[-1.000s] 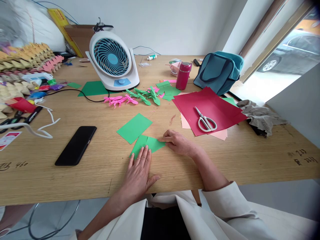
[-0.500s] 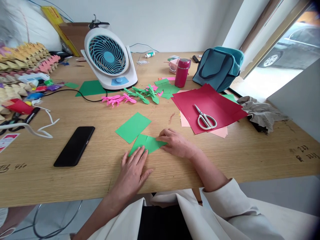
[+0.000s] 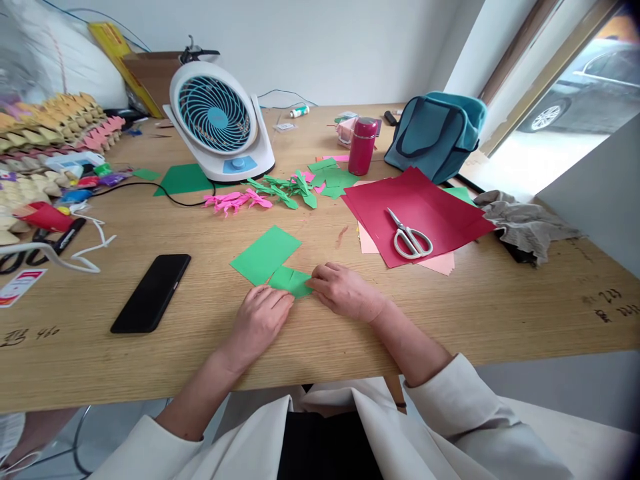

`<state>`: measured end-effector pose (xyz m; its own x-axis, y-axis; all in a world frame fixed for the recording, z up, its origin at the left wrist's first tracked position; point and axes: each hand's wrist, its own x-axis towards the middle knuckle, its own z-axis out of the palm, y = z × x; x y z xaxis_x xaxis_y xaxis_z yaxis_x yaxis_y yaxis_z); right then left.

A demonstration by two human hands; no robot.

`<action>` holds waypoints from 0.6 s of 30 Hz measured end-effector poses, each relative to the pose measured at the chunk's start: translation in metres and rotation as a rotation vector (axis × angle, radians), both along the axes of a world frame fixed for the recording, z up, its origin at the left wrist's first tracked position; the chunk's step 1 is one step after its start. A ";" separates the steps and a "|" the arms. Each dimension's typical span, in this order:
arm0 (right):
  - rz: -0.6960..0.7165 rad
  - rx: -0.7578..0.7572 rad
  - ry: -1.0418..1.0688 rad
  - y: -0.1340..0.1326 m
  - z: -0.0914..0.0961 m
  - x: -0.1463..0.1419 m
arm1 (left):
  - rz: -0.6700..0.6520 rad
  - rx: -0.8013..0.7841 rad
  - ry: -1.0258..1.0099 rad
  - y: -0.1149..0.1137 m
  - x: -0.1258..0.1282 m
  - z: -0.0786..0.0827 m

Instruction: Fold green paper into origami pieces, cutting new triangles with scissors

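Between my hands lies a small sheet of green paper (image 3: 290,281) with crease lines, on the wooden table (image 3: 210,360). My left hand (image 3: 263,313) has its fingers curled together at the paper's left and near edge. At the right end, my right hand (image 3: 345,290) pinches the paper between thumb and fingers. Just beyond it rests a flat green paper rectangle (image 3: 266,255), which neither hand holds. Part of the creased sheet is hidden under my fingertips.
A black phone (image 3: 151,293) lies to the left. White-handled scissors (image 3: 413,241) rest on red paper (image 3: 450,207) at right. Pink and green folded paper pieces (image 3: 280,192) lie before a white fan (image 3: 217,127). A red flask (image 3: 363,147) stands near a teal bag (image 3: 435,137).
My left hand has gone from lying flat on the green paper to curled fingers at its edge. My right hand has shifted slightly left, still pinching. Less of the creased sheet shows.
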<state>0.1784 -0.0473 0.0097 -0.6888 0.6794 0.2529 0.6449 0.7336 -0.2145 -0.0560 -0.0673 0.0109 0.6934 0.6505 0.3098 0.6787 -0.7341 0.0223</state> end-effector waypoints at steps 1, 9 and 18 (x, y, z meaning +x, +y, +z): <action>-0.017 0.012 -0.004 -0.001 0.001 -0.001 | -0.002 0.023 -0.008 0.000 0.001 0.002; -0.068 -0.047 0.304 -0.006 0.001 -0.006 | 0.078 -0.017 -0.215 0.002 0.022 0.030; -0.104 -0.522 0.768 0.000 0.004 -0.001 | 0.267 -0.402 -0.429 0.033 0.011 0.072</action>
